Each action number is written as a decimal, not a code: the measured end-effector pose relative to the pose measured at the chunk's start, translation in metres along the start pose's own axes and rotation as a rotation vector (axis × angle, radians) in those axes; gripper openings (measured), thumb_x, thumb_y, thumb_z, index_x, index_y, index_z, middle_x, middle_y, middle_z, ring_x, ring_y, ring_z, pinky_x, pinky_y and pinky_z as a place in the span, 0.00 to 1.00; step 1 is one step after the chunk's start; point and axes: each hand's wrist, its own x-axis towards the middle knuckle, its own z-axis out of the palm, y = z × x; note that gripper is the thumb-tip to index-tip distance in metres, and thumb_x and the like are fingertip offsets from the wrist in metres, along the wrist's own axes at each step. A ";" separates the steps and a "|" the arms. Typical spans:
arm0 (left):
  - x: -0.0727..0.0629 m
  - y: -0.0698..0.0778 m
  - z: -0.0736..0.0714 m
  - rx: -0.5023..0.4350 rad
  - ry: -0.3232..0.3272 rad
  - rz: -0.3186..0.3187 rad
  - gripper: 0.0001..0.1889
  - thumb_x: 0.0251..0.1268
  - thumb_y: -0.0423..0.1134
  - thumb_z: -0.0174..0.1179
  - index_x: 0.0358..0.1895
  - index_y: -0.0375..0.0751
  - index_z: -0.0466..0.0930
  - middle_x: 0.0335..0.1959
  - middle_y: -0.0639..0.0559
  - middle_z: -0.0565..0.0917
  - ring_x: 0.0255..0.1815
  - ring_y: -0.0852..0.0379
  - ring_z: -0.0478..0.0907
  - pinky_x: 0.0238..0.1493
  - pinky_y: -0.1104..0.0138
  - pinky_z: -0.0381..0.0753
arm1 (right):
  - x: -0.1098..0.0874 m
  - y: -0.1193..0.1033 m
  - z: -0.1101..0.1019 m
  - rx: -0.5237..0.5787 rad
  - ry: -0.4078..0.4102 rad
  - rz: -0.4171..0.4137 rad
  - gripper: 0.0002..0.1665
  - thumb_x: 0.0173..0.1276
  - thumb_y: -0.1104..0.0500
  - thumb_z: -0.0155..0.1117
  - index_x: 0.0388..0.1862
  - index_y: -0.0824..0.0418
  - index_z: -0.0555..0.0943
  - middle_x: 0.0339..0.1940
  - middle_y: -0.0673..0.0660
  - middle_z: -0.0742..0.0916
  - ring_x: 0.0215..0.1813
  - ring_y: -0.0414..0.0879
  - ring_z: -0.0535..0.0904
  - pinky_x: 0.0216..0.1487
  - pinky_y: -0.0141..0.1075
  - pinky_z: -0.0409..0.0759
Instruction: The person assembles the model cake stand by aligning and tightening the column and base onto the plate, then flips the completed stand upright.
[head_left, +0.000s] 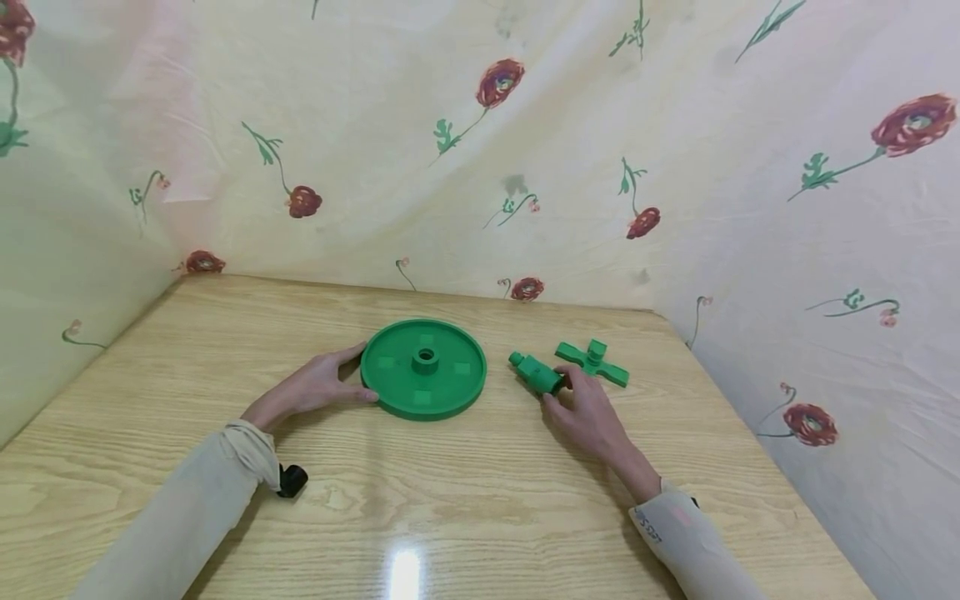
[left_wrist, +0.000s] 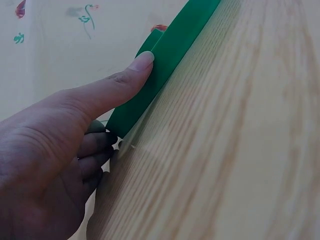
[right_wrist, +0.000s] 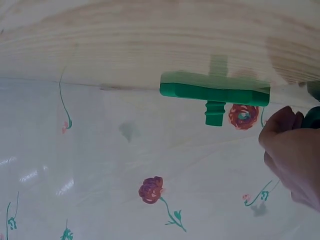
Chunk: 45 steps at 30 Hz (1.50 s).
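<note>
Left hand (head_left: 321, 385) gripping 1 disc (head_left: 401, 382) | right hand (head_left: 590, 417) pinching 1 peg (head_left: 537, 374) | 1 crosspiece (head_left: 592, 365)

Pale flowered sheeting (head_left: 390, 150), probably fabric, hangs behind and beside a wood-grain tabletop (head_left: 480, 492) bearing a bright reflection (head_left: 405, 575).

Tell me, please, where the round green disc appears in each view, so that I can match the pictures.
Head: the disc lies flat near the centre, held by the left hand.
Left wrist: the disc slants edge-on at the upper middle, thumb against it.
Right wrist: not in the picture.
Shared landmark: the flowered backdrop, seen in all three.
</note>
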 end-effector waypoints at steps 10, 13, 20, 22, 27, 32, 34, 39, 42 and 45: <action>0.000 -0.001 0.000 -0.018 0.001 0.014 0.56 0.61 0.54 0.76 0.83 0.35 0.51 0.81 0.35 0.58 0.81 0.36 0.51 0.75 0.41 0.58 | 0.010 -0.001 0.000 -0.044 0.173 -0.207 0.28 0.66 0.65 0.74 0.61 0.76 0.77 0.50 0.69 0.84 0.51 0.61 0.80 0.50 0.54 0.81; 0.000 -0.001 0.000 -0.010 -0.001 0.020 0.56 0.61 0.54 0.76 0.83 0.34 0.51 0.81 0.35 0.58 0.81 0.36 0.51 0.75 0.41 0.58 | 0.013 -0.005 0.000 -0.039 0.187 -0.259 0.26 0.66 0.65 0.74 0.60 0.74 0.78 0.49 0.67 0.84 0.50 0.61 0.80 0.50 0.53 0.81; 0.000 -0.001 -0.001 -0.011 0.000 0.018 0.56 0.61 0.54 0.76 0.83 0.33 0.51 0.81 0.35 0.58 0.81 0.36 0.51 0.76 0.42 0.57 | 0.027 -0.026 -0.005 0.020 0.171 -0.292 0.25 0.69 0.63 0.72 0.62 0.71 0.79 0.45 0.64 0.82 0.49 0.63 0.78 0.46 0.53 0.79; 0.000 -0.001 -0.001 -0.005 -0.004 0.031 0.55 0.62 0.54 0.75 0.82 0.31 0.51 0.80 0.34 0.58 0.81 0.35 0.51 0.75 0.41 0.57 | 0.030 -0.033 -0.005 0.049 0.166 -0.290 0.25 0.69 0.64 0.72 0.62 0.70 0.79 0.45 0.64 0.82 0.49 0.62 0.78 0.45 0.55 0.79; 0.001 -0.001 -0.001 0.001 -0.009 0.031 0.55 0.63 0.54 0.75 0.82 0.30 0.51 0.80 0.33 0.57 0.81 0.35 0.52 0.75 0.41 0.58 | 0.039 -0.050 0.002 0.105 0.143 -0.305 0.24 0.70 0.65 0.71 0.62 0.71 0.79 0.44 0.63 0.82 0.48 0.61 0.78 0.47 0.58 0.80; 0.001 -0.001 -0.001 0.002 -0.009 0.017 0.55 0.63 0.54 0.74 0.82 0.31 0.51 0.80 0.33 0.57 0.80 0.35 0.52 0.75 0.41 0.58 | 0.048 -0.068 0.011 0.155 0.117 -0.312 0.23 0.71 0.64 0.71 0.62 0.71 0.80 0.44 0.63 0.82 0.48 0.61 0.78 0.48 0.57 0.81; 0.000 -0.001 -0.002 0.005 -0.008 0.017 0.55 0.63 0.54 0.74 0.82 0.31 0.51 0.80 0.32 0.58 0.80 0.34 0.52 0.75 0.40 0.58 | 0.053 -0.074 0.015 0.182 0.107 -0.309 0.23 0.72 0.63 0.70 0.62 0.71 0.80 0.45 0.63 0.81 0.48 0.60 0.78 0.49 0.58 0.81; -0.001 -0.001 -0.002 0.011 -0.005 0.024 0.54 0.63 0.54 0.74 0.82 0.31 0.51 0.80 0.32 0.58 0.80 0.33 0.53 0.74 0.40 0.59 | 0.064 -0.088 0.025 0.228 0.096 -0.324 0.22 0.73 0.64 0.69 0.62 0.72 0.80 0.44 0.63 0.81 0.48 0.60 0.78 0.48 0.59 0.80; -0.001 -0.001 -0.002 0.008 -0.003 0.029 0.54 0.63 0.54 0.74 0.82 0.31 0.52 0.80 0.32 0.58 0.80 0.34 0.53 0.74 0.40 0.59 | 0.070 -0.093 0.030 0.246 0.100 -0.333 0.22 0.72 0.64 0.69 0.62 0.71 0.80 0.44 0.63 0.81 0.47 0.60 0.78 0.48 0.58 0.81; -0.001 -0.001 -0.002 0.003 -0.003 0.034 0.54 0.63 0.54 0.74 0.82 0.31 0.51 0.80 0.32 0.58 0.80 0.34 0.53 0.74 0.40 0.59 | 0.075 -0.097 0.034 0.266 0.098 -0.330 0.22 0.72 0.65 0.70 0.62 0.71 0.81 0.44 0.63 0.82 0.46 0.59 0.79 0.48 0.56 0.82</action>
